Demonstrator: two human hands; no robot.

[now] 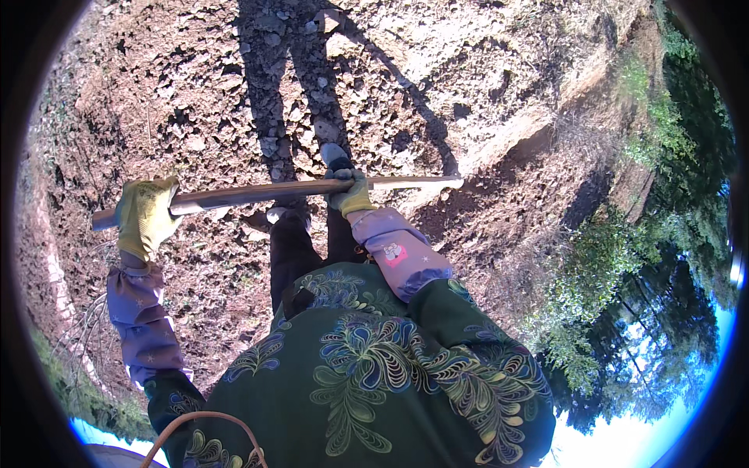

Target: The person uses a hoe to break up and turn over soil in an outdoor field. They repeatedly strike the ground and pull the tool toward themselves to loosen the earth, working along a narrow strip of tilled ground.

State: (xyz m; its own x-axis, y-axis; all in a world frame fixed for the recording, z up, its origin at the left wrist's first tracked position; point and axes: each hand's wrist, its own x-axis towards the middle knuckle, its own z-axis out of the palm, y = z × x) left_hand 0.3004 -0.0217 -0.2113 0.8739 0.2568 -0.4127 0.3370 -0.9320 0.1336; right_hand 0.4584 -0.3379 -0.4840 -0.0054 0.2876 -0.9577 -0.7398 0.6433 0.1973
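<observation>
A long wooden handle (pixel 257 193) lies across the view in front of my legs. My left hand (pixel 146 219), in a yellow glove, is closed round it near its left end. My right hand (pixel 349 192), in a yellow and grey-green glove, grips it farther right. The handle's right end reaches a sunlit spot by the ground; whether a tool head is fixed there cannot be told. Lilac sleeve covers with small prints are on both forearms.
Rough, cloddy brown soil (pixel 193 117) lies around my feet, with a shoe (pixel 333 153) on it. A raised earth edge (pixel 526 131) runs at the right, beside green shrubs (pixel 573 298) and trees. Bare twigs (pixel 88 322) stand at the lower left.
</observation>
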